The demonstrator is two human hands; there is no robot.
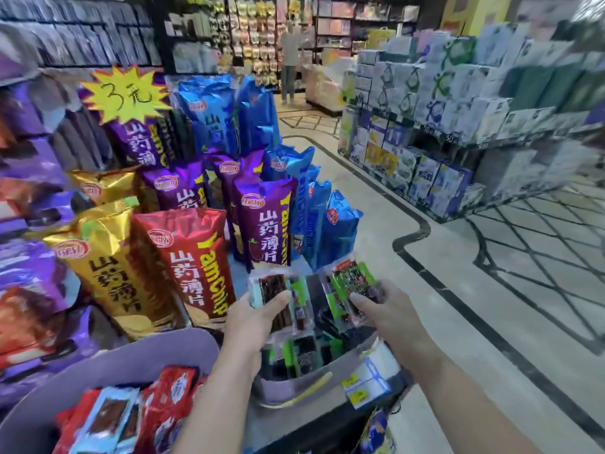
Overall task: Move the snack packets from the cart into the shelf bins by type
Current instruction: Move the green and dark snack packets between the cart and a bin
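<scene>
L hand [252, 319] grips a small stack of pale-blue packets [270, 294] w/ dark strips inside, thumb across the front, fingers curled behind. R hand [383, 309] pinches a fan of green packets [352, 283], thumb on top. Both bunches hover just above the grey shelf bin [294, 386], which already holds green-and-dark packets stood on edge. So prob. the greens are held here because they match, ready to go in.

The pale-blue ones look like the kind lying w/ red packets [170, 398] in the round grey tub [147, 352] at lower L, likely the cart's load. L hand holds them apart from the greens, prob. sorted by type for a diff. bin. Whether the green/red slips beside L fingers are in the grip or standing in the bin: can't tell.

Behind the bin, yam chip bags stand upright, faces out for shoppers: red bag [193, 267], gold bag [108, 273], purple bag [262, 224], under a yellow price star [126, 93]. A shelf tag [366, 381] sits at the bin's front R corner.
</scene>
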